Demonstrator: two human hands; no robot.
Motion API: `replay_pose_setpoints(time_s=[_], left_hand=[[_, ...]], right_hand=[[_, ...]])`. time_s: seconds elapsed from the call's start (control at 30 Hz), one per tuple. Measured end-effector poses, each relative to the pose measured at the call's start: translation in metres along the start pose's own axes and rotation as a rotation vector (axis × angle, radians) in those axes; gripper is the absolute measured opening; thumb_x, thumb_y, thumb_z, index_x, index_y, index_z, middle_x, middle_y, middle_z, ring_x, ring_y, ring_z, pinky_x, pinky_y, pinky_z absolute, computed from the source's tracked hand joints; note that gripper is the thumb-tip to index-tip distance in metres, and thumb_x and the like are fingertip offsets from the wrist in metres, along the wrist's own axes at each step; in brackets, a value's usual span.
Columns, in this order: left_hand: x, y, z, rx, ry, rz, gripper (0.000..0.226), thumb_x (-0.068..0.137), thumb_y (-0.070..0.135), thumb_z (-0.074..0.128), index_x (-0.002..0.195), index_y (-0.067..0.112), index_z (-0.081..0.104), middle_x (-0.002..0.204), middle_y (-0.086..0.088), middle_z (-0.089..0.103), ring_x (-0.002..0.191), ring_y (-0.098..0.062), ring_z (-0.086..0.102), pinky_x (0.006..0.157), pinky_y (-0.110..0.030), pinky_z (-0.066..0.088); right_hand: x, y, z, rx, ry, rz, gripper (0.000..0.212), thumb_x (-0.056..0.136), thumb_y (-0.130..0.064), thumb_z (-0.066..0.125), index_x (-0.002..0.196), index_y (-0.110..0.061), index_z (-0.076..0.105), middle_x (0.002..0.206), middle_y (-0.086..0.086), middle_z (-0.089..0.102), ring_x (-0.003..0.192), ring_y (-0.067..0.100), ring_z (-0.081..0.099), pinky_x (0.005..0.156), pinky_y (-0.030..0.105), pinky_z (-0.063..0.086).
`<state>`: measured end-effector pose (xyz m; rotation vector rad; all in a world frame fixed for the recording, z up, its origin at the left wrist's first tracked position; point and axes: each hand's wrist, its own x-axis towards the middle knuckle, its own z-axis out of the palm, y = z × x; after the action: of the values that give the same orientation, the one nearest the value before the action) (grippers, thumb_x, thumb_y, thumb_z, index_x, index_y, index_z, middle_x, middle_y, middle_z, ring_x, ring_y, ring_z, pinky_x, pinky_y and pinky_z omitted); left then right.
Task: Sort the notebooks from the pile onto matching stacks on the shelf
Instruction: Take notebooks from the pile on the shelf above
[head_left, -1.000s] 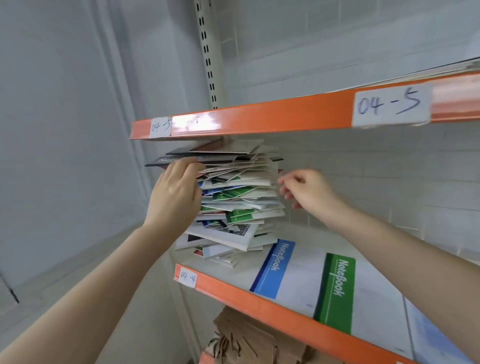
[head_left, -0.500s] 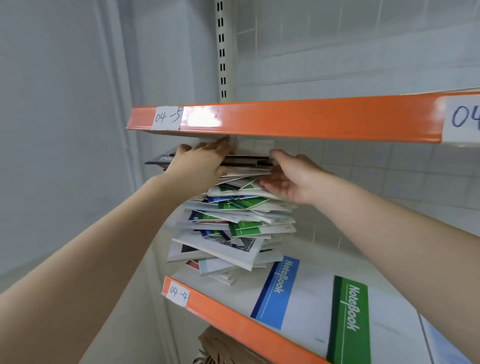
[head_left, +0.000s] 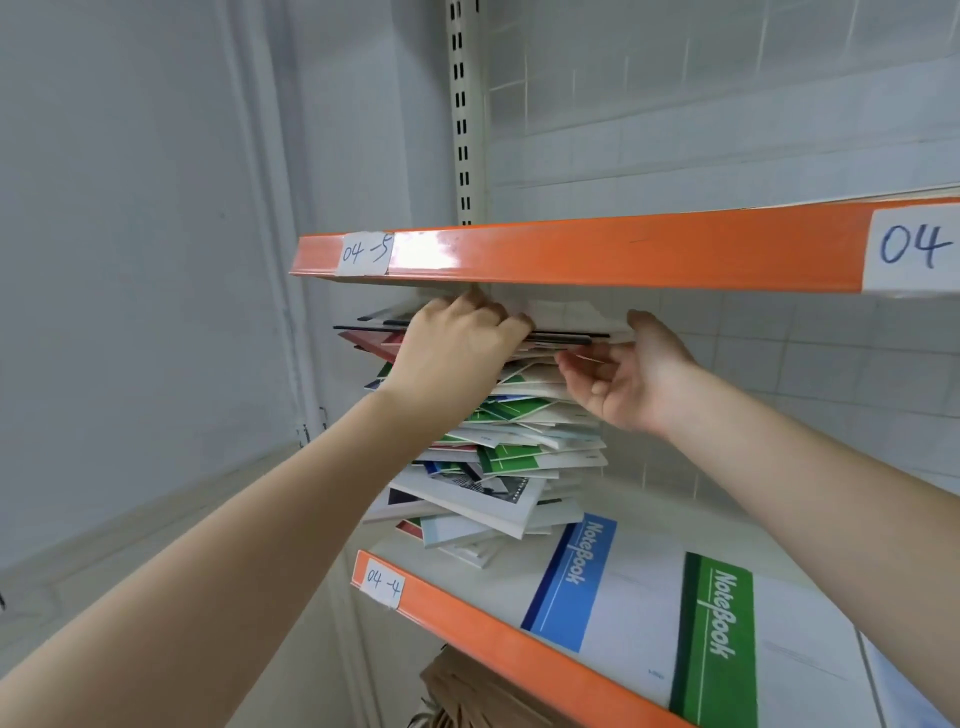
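Orange-edged shelf (head_left: 467, 613), labelled 04-4, is seen carrying the untidy pile of notebooks (head_left: 509, 457) at its left end. The top of the pile is reached by both hands just under the upper shelf (head_left: 597, 252), labelled 04-5. The left hand (head_left: 452, 353) is laid over the uppermost notebooks, its fingers (head_left: 511, 325) curled round a thin dark-edged notebook (head_left: 566, 336). The right hand (head_left: 628, 374) is held palm-up at the same notebook's right edge, thumb above and fingers below, so that the edge is pinched. Below and right of the fingers, a blue notebook (head_left: 571, 582) and a green notebook (head_left: 717, 639) are seen lying flat on the shelf.
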<state>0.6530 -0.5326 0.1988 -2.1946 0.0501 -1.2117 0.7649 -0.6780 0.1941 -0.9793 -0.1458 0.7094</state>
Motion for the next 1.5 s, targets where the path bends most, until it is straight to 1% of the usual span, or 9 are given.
replay_pose_setpoints(time_s=[0.2,0.3,0.37,0.5,0.7,0.83,0.93,1.13,1.5], left_hand=[[-0.02,0.028,-0.01,-0.076,0.13,0.058,0.044,0.071,-0.008,0.039,0.094,0.012,0.07,0.077,-0.003,0.067,0.071,-0.026,0.057,0.059,-0.033,0.039],[-0.031,0.039,-0.013,-0.095,0.185,0.077,0.043,0.074,-0.008,0.051,0.105,0.015,0.07,0.092,-0.003,0.07,0.084,-0.025,0.06,0.075,-0.036,0.038],[-0.036,0.049,-0.021,-0.12,0.25,0.018,0.034,0.078,-0.002,0.06,0.104,0.017,0.071,0.098,-0.003,0.069,0.094,-0.024,0.057,0.084,-0.038,0.038],[-0.07,0.083,-0.04,-0.393,0.39,-0.215,0.012,0.098,0.024,0.05,0.102,0.017,0.058,0.092,-0.006,0.065,0.086,-0.021,0.052,0.076,-0.034,0.039],[-0.105,0.137,-0.058,-1.598,-0.203,-1.043,0.047,0.094,0.053,0.042,0.098,0.009,0.059,0.086,-0.009,0.069,0.081,-0.019,0.066,0.067,-0.03,0.052],[-0.078,0.164,-0.074,-2.172,-0.556,-1.306,0.067,0.089,0.066,0.021,0.105,0.02,0.067,0.101,-0.016,0.072,0.09,-0.032,0.071,0.063,-0.035,0.058],[-0.061,0.204,-0.071,-2.151,-0.842,-1.201,0.05,0.093,0.053,0.038,0.114,0.015,0.062,0.102,-0.015,0.073,0.088,-0.03,0.071,0.065,-0.035,0.058],[-0.036,0.3,-0.078,-2.13,-1.124,-1.173,0.029,0.082,0.022,0.067,0.106,0.007,0.064,0.091,-0.017,0.073,0.073,-0.03,0.072,0.058,-0.036,0.058],[0.026,0.457,-0.113,-2.266,-1.239,-1.021,0.038,0.082,0.012,0.065,0.118,0.003,0.06,0.103,-0.025,0.069,0.076,-0.033,0.069,0.065,-0.043,0.06]], right_hand=[[-0.014,-0.008,-0.018,0.073,-0.054,0.023,0.044,0.089,-0.023,0.063,0.127,-0.006,0.049,0.123,0.017,0.059,0.093,0.035,0.067,0.063,0.048,0.059],[-0.029,-0.007,-0.029,-0.063,-0.019,0.02,0.007,0.09,-0.006,0.058,0.097,-0.005,0.058,0.074,0.015,0.071,0.05,0.023,0.067,0.038,0.029,0.052],[-0.038,-0.004,-0.035,-0.094,-0.002,-0.016,0.017,0.092,-0.002,0.054,0.076,-0.007,0.051,0.046,0.008,0.062,0.037,0.016,0.061,0.031,0.019,0.043],[-0.048,0.002,-0.06,-0.015,-0.003,-0.07,0.015,0.093,-0.003,0.051,0.079,-0.006,0.053,0.048,0.007,0.063,0.041,0.016,0.064,0.035,0.023,0.048],[-0.093,0.018,-0.156,-0.051,-0.028,-0.084,0.028,0.074,-0.009,0.062,0.101,-0.003,0.063,0.08,0.008,0.073,0.067,0.016,0.071,0.068,0.029,0.059],[-0.145,0.03,-0.225,-0.224,0.037,-0.061,0.034,0.079,-0.012,0.067,0.111,-0.002,0.064,0.102,0.015,0.071,0.079,0.023,0.072,0.062,0.029,0.059],[-0.177,0.033,-0.274,-0.285,0.103,-0.068,0.057,0.068,-0.021,0.083,0.119,-0.005,0.062,0.114,0.015,0.068,0.096,0.027,0.069,0.072,0.033,0.059],[-0.24,0.02,-0.353,-0.325,0.182,-0.108,0.045,0.084,-0.01,0.059,0.128,-0.014,0.053,0.121,0.008,0.066,0.11,0.026,0.063,0.082,0.036,0.055],[-0.343,-0.02,-0.47,-0.479,0.472,-0.165,0.027,0.095,-0.013,0.053,0.122,-0.011,0.058,0.113,0.003,0.07,0.103,0.019,0.067,0.08,0.03,0.055]])
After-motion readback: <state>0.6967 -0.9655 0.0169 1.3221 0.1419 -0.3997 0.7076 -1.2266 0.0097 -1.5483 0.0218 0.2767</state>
